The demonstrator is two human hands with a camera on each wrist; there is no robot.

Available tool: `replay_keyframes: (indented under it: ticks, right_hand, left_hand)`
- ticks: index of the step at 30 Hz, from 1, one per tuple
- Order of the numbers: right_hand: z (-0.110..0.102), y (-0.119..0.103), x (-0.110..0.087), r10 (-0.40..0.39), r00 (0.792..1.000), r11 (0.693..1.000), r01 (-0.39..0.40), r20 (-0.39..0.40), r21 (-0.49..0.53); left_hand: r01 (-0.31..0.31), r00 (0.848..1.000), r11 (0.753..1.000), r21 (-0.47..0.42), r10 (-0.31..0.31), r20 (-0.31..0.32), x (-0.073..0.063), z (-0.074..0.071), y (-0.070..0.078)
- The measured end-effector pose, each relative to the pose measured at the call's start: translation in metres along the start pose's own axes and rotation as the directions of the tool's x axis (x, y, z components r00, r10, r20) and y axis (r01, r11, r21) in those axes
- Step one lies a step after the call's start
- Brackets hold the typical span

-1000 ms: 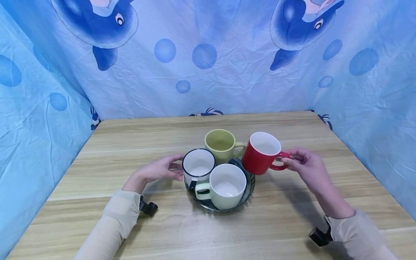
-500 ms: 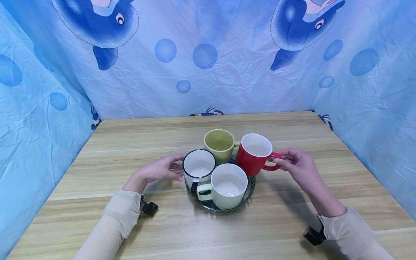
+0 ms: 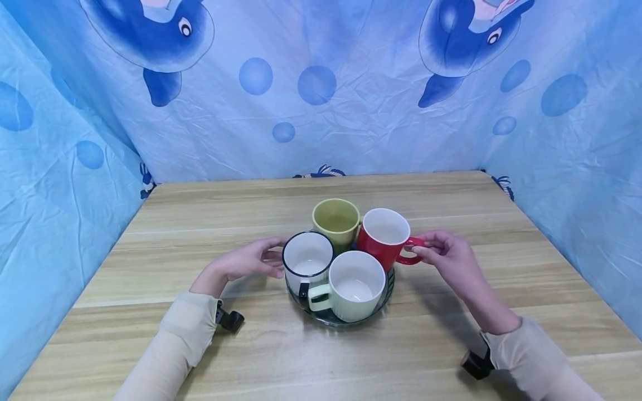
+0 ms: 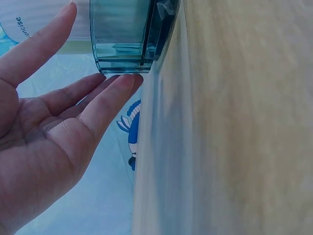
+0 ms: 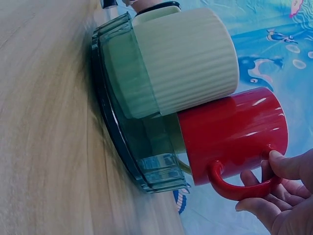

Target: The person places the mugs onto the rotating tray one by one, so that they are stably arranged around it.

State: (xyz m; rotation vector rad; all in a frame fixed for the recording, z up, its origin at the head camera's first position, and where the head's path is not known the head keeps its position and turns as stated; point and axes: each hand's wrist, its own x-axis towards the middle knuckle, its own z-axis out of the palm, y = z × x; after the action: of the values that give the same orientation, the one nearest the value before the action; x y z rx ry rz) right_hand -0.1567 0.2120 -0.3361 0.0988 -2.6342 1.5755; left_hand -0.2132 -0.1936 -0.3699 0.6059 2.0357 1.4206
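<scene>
My right hand grips the handle of a red mug with a white inside. In the right wrist view the red mug leans at the rim of a clear greenish dish, touching a ribbed pale mug. My left hand is at the dish's left side, by a white mug with a dark rim. Its fingers look straight and touch the dish's wall in the left wrist view. Inside the dish stand that white mug, the pale green mug and an olive mug at the back.
The dish sits mid-table on a light wood table. A blue cloth with dolphins hangs behind and along both sides. Small black cameras are strapped at each wrist.
My right hand has moved left with the red mug, bringing it in over the dish against the olive and pale green mugs. The pale green mug has shifted slightly right. My left hand has stayed put.
</scene>
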Motion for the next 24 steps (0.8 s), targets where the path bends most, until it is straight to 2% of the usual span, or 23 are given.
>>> replay_keyframes:
  ticks: [9, 16, 24]
  right_hand:
    - [0.009, 0.003, 0.001, -0.017, 1.000, 1.000, 0.017, -0.008, -0.016]
    - [0.012, 0.004, 0.002, 0.012, 1.000, 1.000, -0.012, -0.002, -0.003]
    - [0.016, 0.005, -0.001, 0.064, 0.998, 0.996, -0.065, 0.015, 0.068]
  left_hand:
    - [-0.003, 1.000, 1.000, 0.017, 0.003, -0.010, 0.000, 0.001, 0.000]
    - [-0.001, 1.000, 1.000, 0.025, 0.002, -0.016, 0.000, 0.000, 0.000]
    - [-0.007, 1.000, 1.000, 0.018, 0.007, -0.007, -0.001, 0.000, 0.001]
